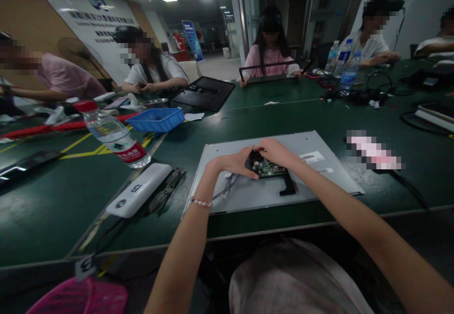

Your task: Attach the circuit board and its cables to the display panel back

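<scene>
A green circuit board in a black plastic frame lies over a flat grey metal panel in front of me. My left hand grips the board's left side, thumb at the near edge and fingers at the far one. At the board's far edge, the fingers of my right hand are bent together in a pinch; whatever is between them is hidden. Thin grey cables run from the left of the board across the panel. White labels show to the right of my right hand.
Left of the panel are glasses, a white power bank, a red-capped water bottle and a blue tray. A phone with a cable lies right. Across the green table, several people handle parts; a black panel lies there.
</scene>
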Action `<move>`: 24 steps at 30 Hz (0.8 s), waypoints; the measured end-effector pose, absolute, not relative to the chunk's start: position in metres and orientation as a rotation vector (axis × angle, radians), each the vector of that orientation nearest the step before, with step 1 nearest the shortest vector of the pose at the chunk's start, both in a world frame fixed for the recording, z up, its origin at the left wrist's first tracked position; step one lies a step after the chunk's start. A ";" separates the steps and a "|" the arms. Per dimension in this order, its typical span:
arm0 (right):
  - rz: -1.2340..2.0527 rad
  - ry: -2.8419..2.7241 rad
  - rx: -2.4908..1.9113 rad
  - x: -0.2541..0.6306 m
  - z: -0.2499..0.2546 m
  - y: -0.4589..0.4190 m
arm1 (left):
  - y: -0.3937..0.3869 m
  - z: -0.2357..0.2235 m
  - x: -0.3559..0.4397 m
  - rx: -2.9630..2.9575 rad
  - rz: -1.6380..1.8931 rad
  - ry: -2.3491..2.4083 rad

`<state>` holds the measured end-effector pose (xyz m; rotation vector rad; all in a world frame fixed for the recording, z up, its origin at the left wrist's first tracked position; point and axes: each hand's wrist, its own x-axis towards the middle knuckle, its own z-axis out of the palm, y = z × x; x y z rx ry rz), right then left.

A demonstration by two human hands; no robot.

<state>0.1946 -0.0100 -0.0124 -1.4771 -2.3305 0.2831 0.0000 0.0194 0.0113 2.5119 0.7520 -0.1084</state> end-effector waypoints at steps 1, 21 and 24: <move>0.277 -2.336 -1.480 0.195 -0.012 -0.010 | 0.019 0.012 0.000 2.516 -0.100 0.736; 0.358 -2.228 -1.608 0.251 0.022 -0.029 | 0.011 0.022 0.000 2.512 -0.105 0.802; 0.501 -2.201 -1.721 0.284 0.013 -0.040 | 0.002 0.028 0.007 2.565 -0.007 0.696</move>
